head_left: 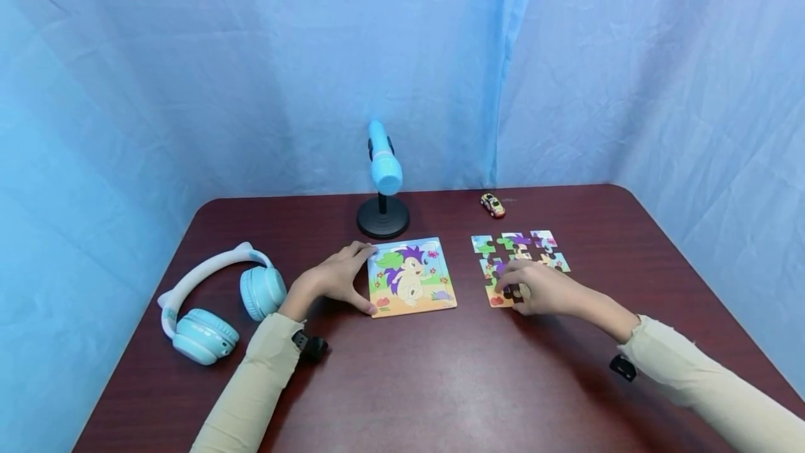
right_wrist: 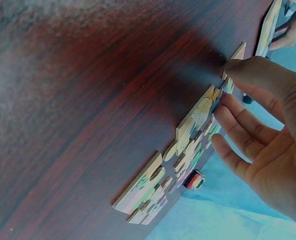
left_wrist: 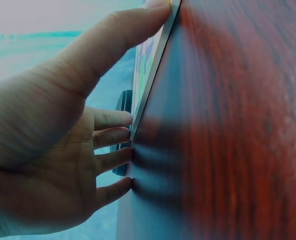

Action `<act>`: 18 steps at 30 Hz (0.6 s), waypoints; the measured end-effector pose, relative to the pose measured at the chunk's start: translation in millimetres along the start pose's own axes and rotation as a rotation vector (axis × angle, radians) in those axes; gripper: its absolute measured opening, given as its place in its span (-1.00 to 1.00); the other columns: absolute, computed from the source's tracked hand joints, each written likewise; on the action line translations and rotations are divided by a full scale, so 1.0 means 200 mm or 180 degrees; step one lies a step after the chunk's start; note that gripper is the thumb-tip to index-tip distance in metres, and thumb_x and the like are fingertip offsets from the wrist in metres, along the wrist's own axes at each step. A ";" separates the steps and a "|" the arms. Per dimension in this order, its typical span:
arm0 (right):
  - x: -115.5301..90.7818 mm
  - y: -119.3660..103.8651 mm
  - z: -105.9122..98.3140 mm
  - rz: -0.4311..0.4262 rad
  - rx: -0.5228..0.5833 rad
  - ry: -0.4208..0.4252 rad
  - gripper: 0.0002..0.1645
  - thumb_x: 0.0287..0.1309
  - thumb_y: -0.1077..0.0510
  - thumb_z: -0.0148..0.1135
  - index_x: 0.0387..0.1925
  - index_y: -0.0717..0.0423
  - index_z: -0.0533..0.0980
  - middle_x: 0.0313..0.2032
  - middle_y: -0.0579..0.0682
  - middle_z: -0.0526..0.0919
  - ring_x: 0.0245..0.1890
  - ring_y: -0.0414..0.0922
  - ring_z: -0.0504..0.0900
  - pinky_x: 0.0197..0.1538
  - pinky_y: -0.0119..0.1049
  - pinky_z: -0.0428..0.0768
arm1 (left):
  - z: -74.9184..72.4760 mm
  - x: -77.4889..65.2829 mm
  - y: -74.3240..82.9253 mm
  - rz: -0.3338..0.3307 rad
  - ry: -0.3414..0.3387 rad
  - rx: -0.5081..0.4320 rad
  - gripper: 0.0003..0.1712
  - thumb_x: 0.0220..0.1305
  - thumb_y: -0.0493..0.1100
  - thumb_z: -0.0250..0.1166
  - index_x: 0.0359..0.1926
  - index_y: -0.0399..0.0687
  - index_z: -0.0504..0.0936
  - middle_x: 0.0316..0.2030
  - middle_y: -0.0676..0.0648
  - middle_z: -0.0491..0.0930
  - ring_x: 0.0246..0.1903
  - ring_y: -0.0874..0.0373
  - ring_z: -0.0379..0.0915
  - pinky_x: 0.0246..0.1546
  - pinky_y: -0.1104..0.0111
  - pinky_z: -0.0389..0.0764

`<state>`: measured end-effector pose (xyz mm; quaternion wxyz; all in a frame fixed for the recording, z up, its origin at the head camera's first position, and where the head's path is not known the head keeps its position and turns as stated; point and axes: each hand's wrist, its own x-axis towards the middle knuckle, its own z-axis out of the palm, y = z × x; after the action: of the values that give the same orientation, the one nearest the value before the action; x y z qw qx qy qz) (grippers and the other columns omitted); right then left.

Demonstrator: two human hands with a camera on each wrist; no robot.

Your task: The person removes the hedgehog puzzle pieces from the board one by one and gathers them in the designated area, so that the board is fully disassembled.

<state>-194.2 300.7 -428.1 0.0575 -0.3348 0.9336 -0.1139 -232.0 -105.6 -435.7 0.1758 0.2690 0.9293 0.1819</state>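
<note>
A square board (head_left: pixel 411 278) with a printed purple-haired hedgehog picture lies in the middle of the table. My left hand (head_left: pixel 342 277) spreads along its left side, thumb on the near corner and fingertips at the far corner. In the left wrist view the thumb (left_wrist: pixel 113 40) lies at the board's edge and the fingers are fairly straight. To the right is a loose group of puzzle pieces (head_left: pixel 484 245). Over their near side is my right hand (head_left: pixel 544 289), its fingertips right at the near-left piece (right_wrist: pixel 237 52), fingers loosely bent and apart. It hides several pieces in the head view.
A blue microphone (head_left: pixel 385 170) on a round black base (head_left: pixel 382 219) stands behind the board. Behind the pieces sits a small toy car (head_left: pixel 492 205). White and blue headphones (head_left: pixel 207 334) lie at the left. Blue cloth (head_left: pixel 377 54) hangs around the dark table (head_left: pixel 409 383).
</note>
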 end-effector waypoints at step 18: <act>-0.01 0.01 0.01 0.0068 0.0087 -0.0010 -0.59 -0.10 0.27 0.58 -0.13 -0.05 0.73 -0.08 -0.07 0.66 -0.10 -0.10 0.56 -0.17 -0.24 0.66 | 0.01 0.00 0.00 0.0024 0.0038 -0.0092 0.35 -0.03 0.24 0.60 0.59 -0.18 0.05 0.51 -0.25 0.11 0.41 -0.18 0.20 0.39 -0.09 0.39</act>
<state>-193.9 302.3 -430.2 0.0648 -0.3242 0.9354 -0.1255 -230.9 -105.3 -436.4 0.1733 0.2689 0.9266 0.1976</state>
